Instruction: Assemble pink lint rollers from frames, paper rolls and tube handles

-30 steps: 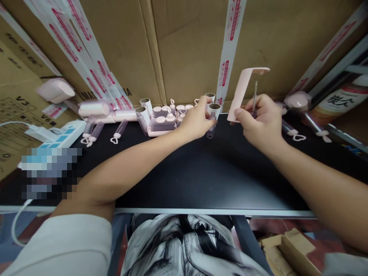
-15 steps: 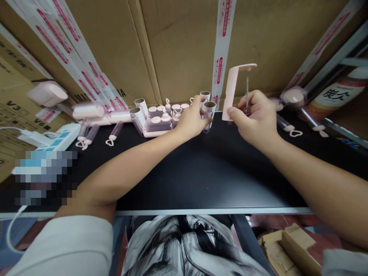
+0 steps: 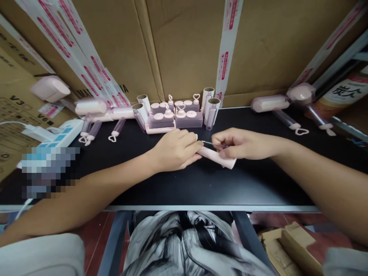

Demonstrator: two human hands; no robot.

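Around the pink plastic piece (image 3: pixel 214 155) at the centre, a power strip (image 3: pixel 63 134) lies at nine o'clock on the black surface (image 3: pixel 184 188), and lidded boxes (image 3: pixel 188 122) stand at eleven. The left hand's (image 3: pixel 178 149) fingers curl closed round the piece's left end; the right hand's (image 3: pixel 241 143) fingers, nearly closed, hold its four o'clock end and a thin rod (image 3: pixel 211 143). A bottle (image 3: pixel 342 94) is at two.
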